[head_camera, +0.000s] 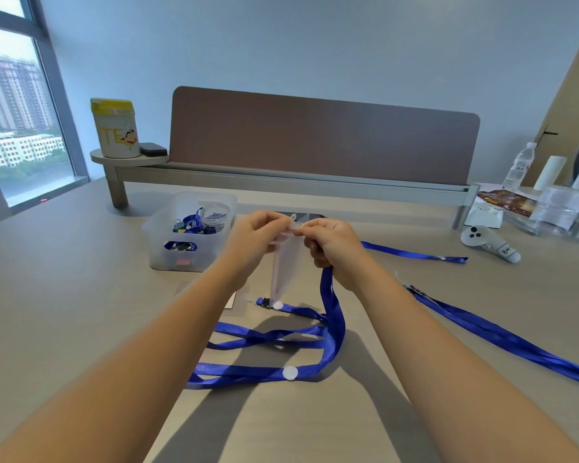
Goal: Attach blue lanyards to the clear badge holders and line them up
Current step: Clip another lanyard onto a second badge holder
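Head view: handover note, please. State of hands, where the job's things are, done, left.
Left hand: pinches the top of a clear plastic badge holder, held up above the table.
Right hand: grips the end of a blue woven lanyard at the holder's top; its loop trails onto the beige table.
Done: cannot tell whether the clip is on.
Left: more blue lanyards lie at the right; nothing lined up yet.
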### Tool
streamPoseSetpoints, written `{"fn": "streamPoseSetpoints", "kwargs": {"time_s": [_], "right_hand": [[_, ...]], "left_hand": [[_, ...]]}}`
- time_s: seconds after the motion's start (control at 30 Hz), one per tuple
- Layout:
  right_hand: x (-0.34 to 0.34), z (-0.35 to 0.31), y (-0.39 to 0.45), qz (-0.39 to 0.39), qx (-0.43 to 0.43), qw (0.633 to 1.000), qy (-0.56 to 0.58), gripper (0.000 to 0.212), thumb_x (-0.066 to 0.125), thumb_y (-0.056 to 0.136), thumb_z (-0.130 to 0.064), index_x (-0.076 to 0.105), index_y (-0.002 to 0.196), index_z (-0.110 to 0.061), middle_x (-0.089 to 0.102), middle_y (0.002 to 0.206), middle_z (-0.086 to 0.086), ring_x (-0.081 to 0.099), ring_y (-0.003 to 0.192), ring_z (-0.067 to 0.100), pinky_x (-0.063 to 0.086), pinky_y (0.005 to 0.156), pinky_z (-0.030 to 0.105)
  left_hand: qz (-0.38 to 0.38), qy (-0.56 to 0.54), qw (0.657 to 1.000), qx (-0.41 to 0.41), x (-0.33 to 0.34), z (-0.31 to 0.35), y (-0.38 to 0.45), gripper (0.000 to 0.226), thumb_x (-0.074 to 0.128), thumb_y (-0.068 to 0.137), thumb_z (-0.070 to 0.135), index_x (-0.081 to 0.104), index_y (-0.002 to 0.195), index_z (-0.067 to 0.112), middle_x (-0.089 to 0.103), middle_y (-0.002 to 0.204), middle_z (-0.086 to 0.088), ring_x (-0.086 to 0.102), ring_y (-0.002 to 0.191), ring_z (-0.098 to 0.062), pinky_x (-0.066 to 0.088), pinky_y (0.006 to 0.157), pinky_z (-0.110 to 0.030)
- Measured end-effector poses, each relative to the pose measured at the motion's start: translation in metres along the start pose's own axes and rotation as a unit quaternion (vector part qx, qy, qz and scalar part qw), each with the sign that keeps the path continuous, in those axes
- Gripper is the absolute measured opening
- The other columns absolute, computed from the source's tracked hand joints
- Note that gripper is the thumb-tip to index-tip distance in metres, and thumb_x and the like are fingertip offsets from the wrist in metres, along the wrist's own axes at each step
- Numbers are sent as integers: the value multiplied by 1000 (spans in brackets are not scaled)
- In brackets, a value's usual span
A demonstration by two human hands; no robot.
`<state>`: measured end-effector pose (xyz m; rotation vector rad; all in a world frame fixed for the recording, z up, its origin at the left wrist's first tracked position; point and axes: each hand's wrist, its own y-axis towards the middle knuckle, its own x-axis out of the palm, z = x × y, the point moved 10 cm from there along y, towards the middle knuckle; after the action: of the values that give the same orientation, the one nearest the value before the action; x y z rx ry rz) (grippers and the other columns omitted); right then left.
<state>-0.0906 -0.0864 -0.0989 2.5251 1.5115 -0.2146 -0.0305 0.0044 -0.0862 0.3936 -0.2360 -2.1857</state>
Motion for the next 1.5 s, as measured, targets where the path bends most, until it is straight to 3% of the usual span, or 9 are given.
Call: {"fn": "streamPoseSetpoints", "kwargs": {"time_s": [0.17,0.27,0.5,0.63,0.83,1.0,1.17,1.3,1.5], "right_hand": [[6,1,2,-55,50,988,139,27,45,92,-11,57,67,-11,41,37,-9,30,33,3,25,38,15],[4,3,3,-59,77,986,133,27,47,91,-11,58,66,-12,41,36,-9,29,33,3,24,37,15],[-14,-8,8,-11,68,995,-75,30,52,86,-5,54,57,-9,41,46,0,27,45,10,24,46,22],[-9,-20,10,6,6,966,-258,20,52,87,-7,64,75,3,51,62,13,36,53,14,32,51,25],[-16,-44,2,143,-134,885,-423,26,37,96,-10,56,112,-3,62,110,15,57,96,27,43,76,31],[-12,-54,-1,110,-212,873,-426,40,37,93,0,44,133,-6,55,120,16,50,106,27,40,89,30],[6,15,2,-47,-41,934,-352,28,55,87,-2,59,115,-6,64,111,13,56,95,19,45,88,28],[28,69,-20,-184,94,897,-391,14,60,81,2,69,89,-5,68,108,16,54,91,17,47,94,35],[44,102,-47,-235,127,847,-461,17,63,81,-3,71,96,-4,68,106,11,54,93,17,47,87,32]], "left_hand": [[-77,74,994,10,17,-10,-9,35,53,87,12,47,122,8,54,105,0,51,97,-14,44,75,-18],[-15,202,978,42,7,-10,-6,25,47,91,14,56,110,2,58,95,-9,54,89,-20,45,78,-31],[95,448,865,204,-10,30,-12,26,47,92,12,61,113,7,72,97,-16,66,86,-32,49,68,-32],[91,549,786,271,-3,41,-13,18,72,71,1,71,88,4,75,70,-17,67,56,-34,54,53,-36],[103,553,809,169,-20,28,-5,28,37,95,14,52,119,9,68,107,-14,64,91,-30,51,72,-35],[103,528,836,105,-34,5,-5,26,36,96,16,53,113,9,67,108,-13,63,91,-29,43,63,-32],[82,513,852,70,-38,-19,-14,26,38,95,18,53,115,10,67,104,-13,62,87,-27,38,63,-29],[64,515,853,55,-38,-29,-26,27,38,95,16,53,116,8,66,107,-15,61,92,-30,36,66,-30],[55,508,859,48,-36,-35,-42,23,37,95,16,54,108,7,66,101,-17,46,73,-21,36,63,-30]]}}
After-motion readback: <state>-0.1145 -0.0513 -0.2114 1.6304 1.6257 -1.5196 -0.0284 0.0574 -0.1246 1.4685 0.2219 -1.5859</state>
